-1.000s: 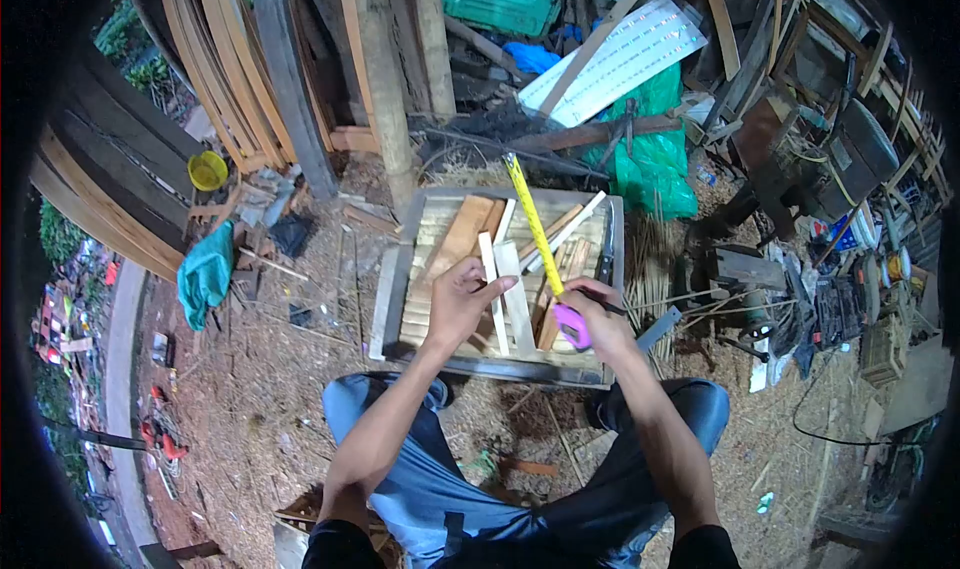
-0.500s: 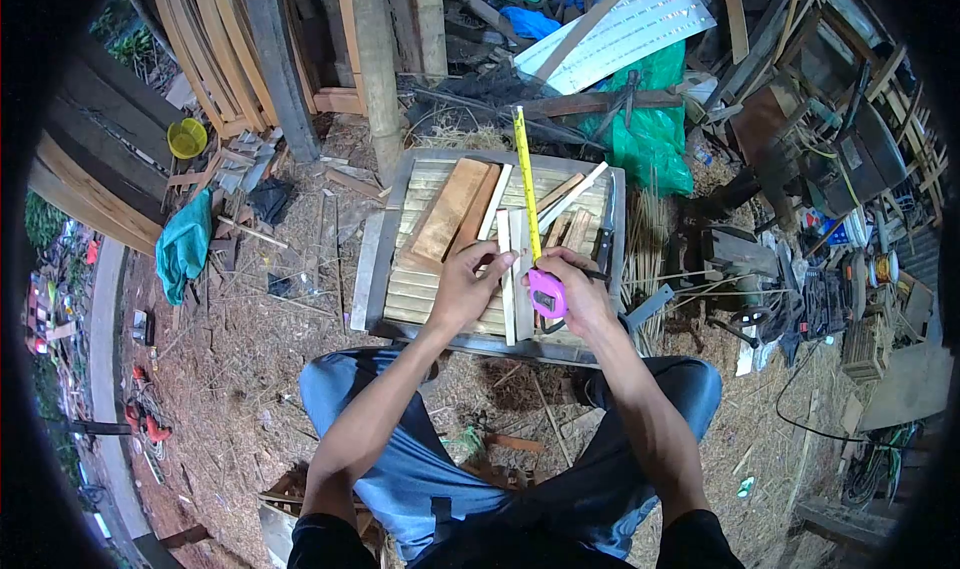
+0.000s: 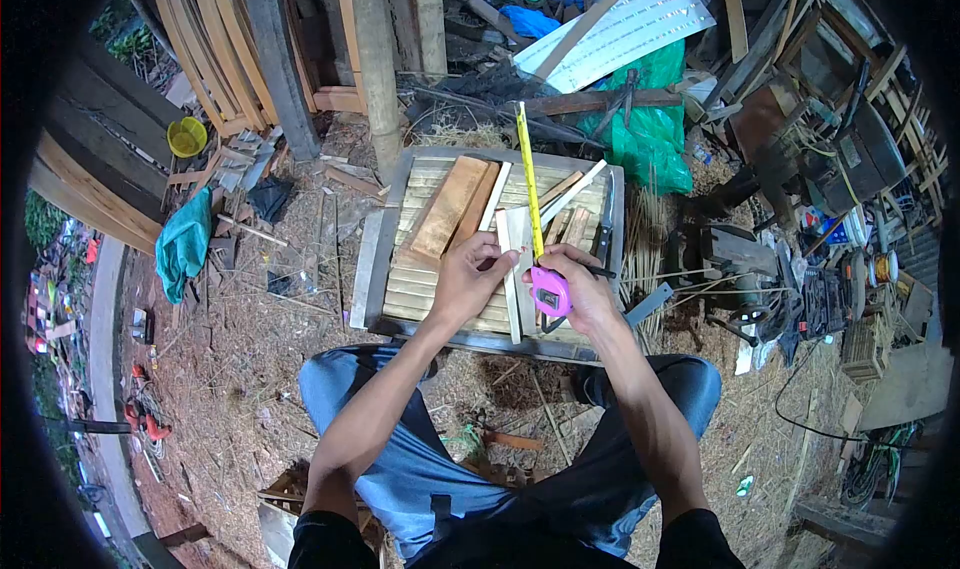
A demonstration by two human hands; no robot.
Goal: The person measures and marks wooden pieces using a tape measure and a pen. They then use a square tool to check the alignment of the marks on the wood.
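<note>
head view: slatted bench (image 3: 410,300), thick wooden block (image 3: 451,209) toward its far-left corner; thin pale strip (image 3: 512,307) running toward the near edge, curled left hand (image 3: 470,281) at it, grip unclear; right hand (image 3: 583,284) grasping the purple tape measure (image 3: 551,291) near that edge, yellow blade (image 3: 530,179) pointing farward.

It is a rough woodworking workshop, partly open to the outdoors. Long timber planks (image 3: 242,59) stand upright at the left, shavings and scraps litter the ground (image 3: 250,364), and a low slatted surface (image 3: 403,301) carries cut wood pieces (image 3: 450,209). Greenery (image 3: 57,239) shows at the far left, beyond a grey strip (image 3: 105,324).
</note>
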